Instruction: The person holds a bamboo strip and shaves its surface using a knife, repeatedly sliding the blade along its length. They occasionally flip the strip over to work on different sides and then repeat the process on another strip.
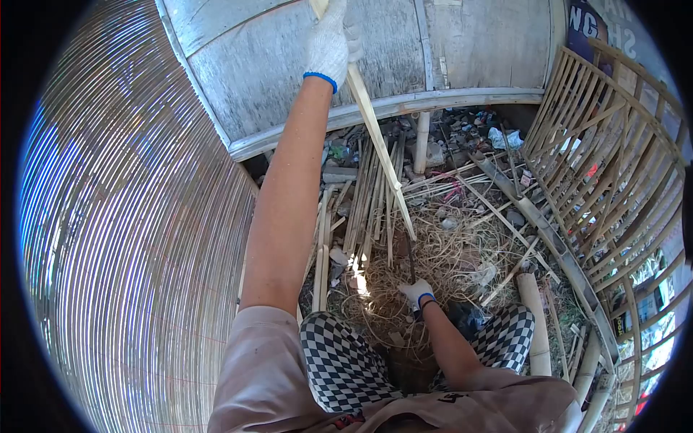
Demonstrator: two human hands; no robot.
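Note:
My left hand [330,47], in a white knit glove with a blue cuff, is raised far out in front and closed around the upper part of a pale bamboo strip [375,133]. The strip slants down to the right, with a node partway along it. Low between my knees, my gloved right hand [417,292] is closed around a knife, its handle hidden in the fist. The dark narrow knife blade [412,261] points away from me, its tip close to the strip's lower end. Curly bamboo shavings [455,249] lie around the right hand.
A pile of split bamboo strips [368,198] lies left of the shavings. Ahead stands a weathered board wall [375,65], with rubble beneath it. A slatted bamboo screen [144,238] rises at left, a bamboo rack [606,151] at right. Bamboo poles [533,317] lie by my right knee.

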